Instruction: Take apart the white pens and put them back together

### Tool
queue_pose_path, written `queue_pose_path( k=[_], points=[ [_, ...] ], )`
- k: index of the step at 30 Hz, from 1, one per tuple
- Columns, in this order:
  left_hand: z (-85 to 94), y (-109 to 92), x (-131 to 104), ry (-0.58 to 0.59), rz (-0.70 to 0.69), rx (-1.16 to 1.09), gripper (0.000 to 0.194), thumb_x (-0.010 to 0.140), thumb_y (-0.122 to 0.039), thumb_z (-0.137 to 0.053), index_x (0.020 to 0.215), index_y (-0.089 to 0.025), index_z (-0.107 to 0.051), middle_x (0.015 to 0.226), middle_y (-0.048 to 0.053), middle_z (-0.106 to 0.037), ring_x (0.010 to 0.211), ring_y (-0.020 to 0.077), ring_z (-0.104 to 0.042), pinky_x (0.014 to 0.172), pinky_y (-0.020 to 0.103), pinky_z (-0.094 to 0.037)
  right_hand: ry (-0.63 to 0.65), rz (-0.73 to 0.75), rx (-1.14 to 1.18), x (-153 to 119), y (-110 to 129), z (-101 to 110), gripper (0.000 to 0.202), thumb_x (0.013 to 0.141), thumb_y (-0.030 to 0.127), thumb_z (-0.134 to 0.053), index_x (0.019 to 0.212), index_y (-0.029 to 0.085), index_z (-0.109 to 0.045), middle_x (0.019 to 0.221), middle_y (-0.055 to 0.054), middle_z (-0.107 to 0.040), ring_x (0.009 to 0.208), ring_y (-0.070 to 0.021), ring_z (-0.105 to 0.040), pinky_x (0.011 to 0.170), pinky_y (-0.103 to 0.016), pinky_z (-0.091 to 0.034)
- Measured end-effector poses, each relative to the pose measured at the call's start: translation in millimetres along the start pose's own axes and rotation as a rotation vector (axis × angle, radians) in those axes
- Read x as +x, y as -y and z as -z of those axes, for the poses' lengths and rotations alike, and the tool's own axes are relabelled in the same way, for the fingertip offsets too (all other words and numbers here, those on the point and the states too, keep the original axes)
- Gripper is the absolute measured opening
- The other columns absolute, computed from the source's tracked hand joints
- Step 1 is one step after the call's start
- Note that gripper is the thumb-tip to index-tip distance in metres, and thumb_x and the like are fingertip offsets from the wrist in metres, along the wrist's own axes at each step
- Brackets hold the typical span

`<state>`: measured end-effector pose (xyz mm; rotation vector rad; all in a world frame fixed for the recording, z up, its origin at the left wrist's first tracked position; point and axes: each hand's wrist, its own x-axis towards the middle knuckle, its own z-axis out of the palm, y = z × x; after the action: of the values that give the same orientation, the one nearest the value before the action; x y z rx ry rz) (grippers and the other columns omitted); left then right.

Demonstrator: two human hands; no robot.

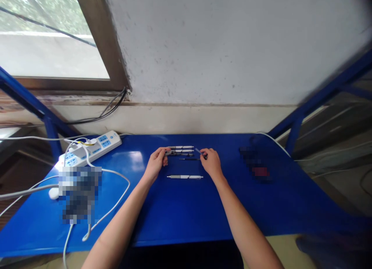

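My left hand (157, 160) is closed in a pinch on a short grey pen part (169, 153). My right hand (210, 160) is closed too, its fingers pinching a thin, bluish clear piece (198, 150) that points up and left; its far end is hidden by the fingers. Between the hands lie several white-and-grey pens (186, 147), side by side. Just below them, a dark, slim pen refill (188, 159) reaches toward my right fingertips; I cannot tell whether they touch it. Closer to me, a single white-and-grey pen (185, 177) lies crosswise on the blue table (180, 211).
A white power strip (109, 140) with plugs sits at the left rear, and white cables (126, 180) loop over the table's left side. Blurred-out items (80, 195) lie there, with dark and red ones (260, 171) at the right. A wall (203, 119) stands behind.
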<state>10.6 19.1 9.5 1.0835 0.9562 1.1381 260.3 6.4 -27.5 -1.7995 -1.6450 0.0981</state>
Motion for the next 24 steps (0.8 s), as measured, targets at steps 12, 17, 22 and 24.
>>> queue_pose_path(
  k=[12,17,22,24],
  points=[
    [-1.5,-1,-1,-0.037,-0.025,0.086,0.037,0.073,-0.039,-0.07,0.102,-0.017,-0.064,0.076,0.001,-0.06,0.062,0.0102,-0.053,0.054,0.022,-0.042,0.066,0.247,0.135,-4,30,10,0.012,0.085,0.018,-0.054,0.084,0.02,-0.066,0.087,-0.007,-0.061,0.087,-0.0234,-0.053,0.081,-0.035,-0.045],
    [-1.7,-1,-1,-0.019,0.0,0.093,0.036,0.077,-0.043,-0.065,0.1,-0.016,-0.064,0.073,0.0,-0.059,0.06,0.0103,-0.052,0.053,0.022,-0.041,0.198,0.281,0.123,-8,34,4,0.007,0.082,0.018,-0.06,0.085,0.021,-0.065,0.088,-0.007,-0.06,0.089,-0.0242,-0.052,0.08,-0.036,-0.045],
    [-2.4,1,-1,0.018,-0.011,0.129,0.039,0.088,-0.051,-0.049,0.088,-0.015,-0.064,0.051,-0.005,-0.044,0.047,0.009,-0.042,0.052,0.023,-0.037,0.22,0.278,0.152,-9,37,2,0.009,0.083,0.017,-0.058,0.076,0.021,-0.063,0.084,-0.006,-0.061,0.086,-0.0229,-0.053,0.078,-0.035,-0.044],
    [-3.0,1,-1,0.017,-0.024,0.153,0.04,0.088,-0.052,-0.047,0.087,-0.015,-0.063,0.048,-0.006,-0.041,0.045,0.0089,-0.04,0.052,0.023,-0.036,0.227,0.265,0.213,-8,39,5,0.011,0.085,0.018,-0.057,0.075,0.021,-0.062,0.081,-0.005,-0.063,0.084,-0.0221,-0.055,0.078,-0.035,-0.044]
  ],
)
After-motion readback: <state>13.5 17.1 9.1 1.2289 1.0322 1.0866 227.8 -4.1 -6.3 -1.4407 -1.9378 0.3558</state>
